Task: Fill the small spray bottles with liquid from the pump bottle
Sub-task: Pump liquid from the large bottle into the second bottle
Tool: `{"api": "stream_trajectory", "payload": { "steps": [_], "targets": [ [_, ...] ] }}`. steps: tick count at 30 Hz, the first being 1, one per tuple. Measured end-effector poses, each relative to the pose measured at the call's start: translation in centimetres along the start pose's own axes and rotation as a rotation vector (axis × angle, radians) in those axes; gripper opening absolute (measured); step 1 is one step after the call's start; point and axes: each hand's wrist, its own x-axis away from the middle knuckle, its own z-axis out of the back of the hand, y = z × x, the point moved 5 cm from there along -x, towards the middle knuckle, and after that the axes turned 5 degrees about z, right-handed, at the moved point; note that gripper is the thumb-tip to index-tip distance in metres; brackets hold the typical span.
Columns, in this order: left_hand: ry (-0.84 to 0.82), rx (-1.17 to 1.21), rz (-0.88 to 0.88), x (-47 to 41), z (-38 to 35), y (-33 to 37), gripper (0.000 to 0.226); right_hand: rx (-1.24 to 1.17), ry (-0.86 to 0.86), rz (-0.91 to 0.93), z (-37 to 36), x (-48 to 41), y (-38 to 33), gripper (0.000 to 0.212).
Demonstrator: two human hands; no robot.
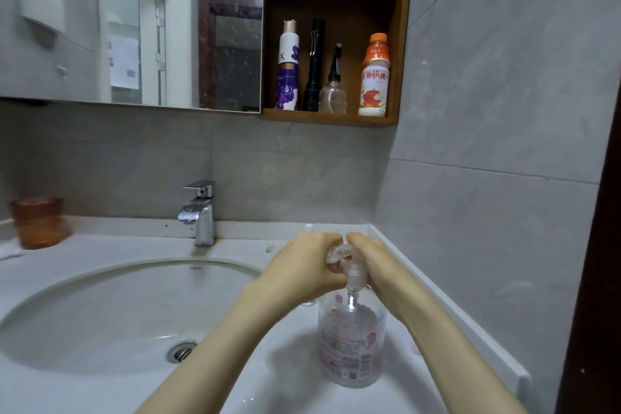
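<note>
1. Step in hand: dispensing. The pump bottle stands upright on the white desk, to the right of the basin and near the wall.
2. The left hand curls round a small clear container, judged to be a small spray bottle, held against the pump head. Its mouth is hidden.
3. The right hand closes over the pump head, fingers curled on top. How far the plunger is down cannot be told.
4. Next move, as judged: straight downward strokes, keeping the small neck square under the spout, since a narrow opening invites spillage.
5. Materials: the pump bottle is clear, round-shouldered plastic with a pink printed label and a visible dip tube. Its liquid level is unreadable. The desk is smooth and glossy, and probably slippery when wet.
</note>
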Motion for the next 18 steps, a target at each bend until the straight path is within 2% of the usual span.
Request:
{"api": "stream_trajectory", "payload": {
  "steps": [18],
  "targets": [
    [0.012,-0.019,-0.016,-0.18,0.53,-0.48,0.020,0.030,-0.018,0.021,-0.69,0.19,-1.00,0.044]
  ]
}}
